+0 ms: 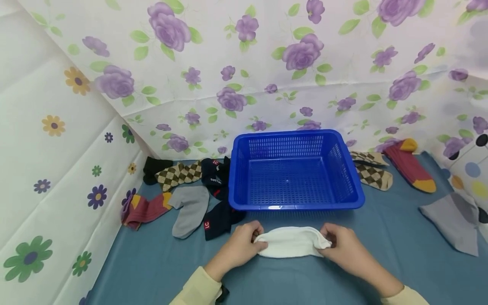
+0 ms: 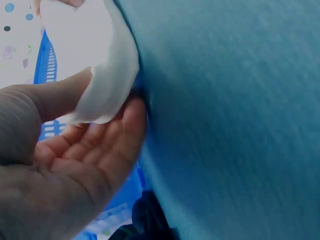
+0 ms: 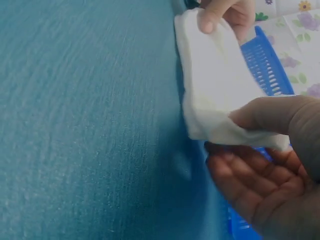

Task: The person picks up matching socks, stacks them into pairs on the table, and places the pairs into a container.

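A white sock (image 1: pixel 291 242), laid out sideways and folded, is stretched between both hands in front of the blue basket. My left hand (image 1: pixel 244 242) pinches its left end, thumb on top and fingers beneath, as the left wrist view also shows on the white fabric (image 2: pixel 95 45). At the right end, my right hand (image 1: pixel 343 246) grips the sock between thumb and fingers. In the right wrist view the sock (image 3: pixel 215 75) looks layered, with the right thumb (image 3: pixel 265 115) pressing its near end.
The blue plastic basket (image 1: pixel 297 206) stands behind the hands. Left of it lie a grey sock (image 1: pixel 190 212), black socks (image 1: pixel 217 220), a checkered sock (image 1: pixel 179 174) and red-yellow socks (image 1: pixel 148 209). To its right are checkered socks (image 1: pixel 373 176), a red-yellow sock (image 1: pixel 411 167) and a grey sock (image 1: pixel 453 222).
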Demonstrator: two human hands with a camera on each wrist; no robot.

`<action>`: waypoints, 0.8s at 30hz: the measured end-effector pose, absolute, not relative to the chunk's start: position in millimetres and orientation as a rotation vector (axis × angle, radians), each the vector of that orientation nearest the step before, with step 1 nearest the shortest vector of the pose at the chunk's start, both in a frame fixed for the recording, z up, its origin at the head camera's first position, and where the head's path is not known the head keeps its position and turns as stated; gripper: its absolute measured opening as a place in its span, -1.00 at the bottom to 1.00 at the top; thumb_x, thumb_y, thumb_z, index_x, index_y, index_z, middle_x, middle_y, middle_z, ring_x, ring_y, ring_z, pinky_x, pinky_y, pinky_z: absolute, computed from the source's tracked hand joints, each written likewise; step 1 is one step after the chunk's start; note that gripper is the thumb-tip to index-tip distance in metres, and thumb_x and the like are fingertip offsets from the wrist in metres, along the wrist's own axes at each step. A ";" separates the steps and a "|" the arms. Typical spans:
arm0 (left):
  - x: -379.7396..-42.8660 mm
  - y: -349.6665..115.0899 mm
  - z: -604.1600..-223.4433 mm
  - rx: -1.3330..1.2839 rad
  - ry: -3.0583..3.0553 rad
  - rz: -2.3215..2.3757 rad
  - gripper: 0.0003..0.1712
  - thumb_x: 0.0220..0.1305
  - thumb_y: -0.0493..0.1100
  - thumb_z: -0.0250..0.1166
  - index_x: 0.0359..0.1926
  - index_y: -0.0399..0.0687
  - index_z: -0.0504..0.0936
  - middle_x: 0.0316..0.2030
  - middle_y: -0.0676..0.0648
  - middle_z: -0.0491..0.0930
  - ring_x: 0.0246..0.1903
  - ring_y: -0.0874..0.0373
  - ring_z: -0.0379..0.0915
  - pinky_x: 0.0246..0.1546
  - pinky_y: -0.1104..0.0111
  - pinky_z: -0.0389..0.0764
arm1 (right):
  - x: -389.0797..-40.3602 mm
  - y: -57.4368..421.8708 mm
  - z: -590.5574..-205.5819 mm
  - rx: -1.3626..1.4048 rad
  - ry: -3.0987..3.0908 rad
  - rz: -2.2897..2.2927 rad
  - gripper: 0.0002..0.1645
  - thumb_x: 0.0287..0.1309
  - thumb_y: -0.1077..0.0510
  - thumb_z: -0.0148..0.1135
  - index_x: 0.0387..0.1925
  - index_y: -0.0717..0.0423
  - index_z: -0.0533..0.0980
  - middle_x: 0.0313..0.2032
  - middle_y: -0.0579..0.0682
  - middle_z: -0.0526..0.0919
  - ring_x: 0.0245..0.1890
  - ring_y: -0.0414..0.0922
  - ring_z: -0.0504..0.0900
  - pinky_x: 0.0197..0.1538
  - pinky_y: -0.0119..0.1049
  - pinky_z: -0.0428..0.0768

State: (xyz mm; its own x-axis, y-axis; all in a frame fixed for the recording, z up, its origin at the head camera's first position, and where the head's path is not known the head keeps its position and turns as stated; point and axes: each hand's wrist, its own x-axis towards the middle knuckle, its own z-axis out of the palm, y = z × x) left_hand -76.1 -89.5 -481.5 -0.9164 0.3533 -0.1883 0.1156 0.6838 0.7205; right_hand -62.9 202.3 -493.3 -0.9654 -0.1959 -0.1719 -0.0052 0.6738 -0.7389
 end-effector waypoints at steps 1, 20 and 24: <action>-77.0 -90.9 -480.6 0.373 2.565 1.113 -0.83 0.11 -0.12 0.36 -0.38 0.06 0.48 -0.57 0.10 0.39 -0.59 0.30 0.26 -0.60 0.46 0.31 | -63.3 202.9 -491.1 -0.176 2.642 -1.215 -0.73 -0.14 0.17 0.43 -0.48 -0.10 0.45 -0.55 -0.19 0.52 -0.54 -0.29 0.46 -0.51 -0.43 0.46; -87.2 -103.0 -416.4 0.397 2.700 1.351 -0.84 0.11 -0.03 0.37 -0.25 0.19 0.63 -0.44 0.17 0.60 -0.51 0.28 0.46 -0.53 0.44 0.53 | -71.5 201.8 -426.8 -0.350 2.660 -1.545 -0.75 -0.06 0.28 0.39 -0.31 -0.03 0.57 -0.36 -0.05 0.68 -0.48 -0.28 0.65 -0.45 -0.37 0.63; -103.2 -104.4 -398.9 0.450 2.773 1.341 -0.88 0.14 -0.02 0.35 -0.27 0.23 0.61 -0.45 0.19 0.59 -0.52 0.31 0.46 -0.55 0.44 0.52 | -92.9 201.8 -402.6 -0.442 2.743 -1.461 -0.79 -0.01 0.24 0.37 -0.31 -0.08 0.58 -0.36 -0.08 0.69 -0.47 -0.27 0.65 -0.46 -0.37 0.62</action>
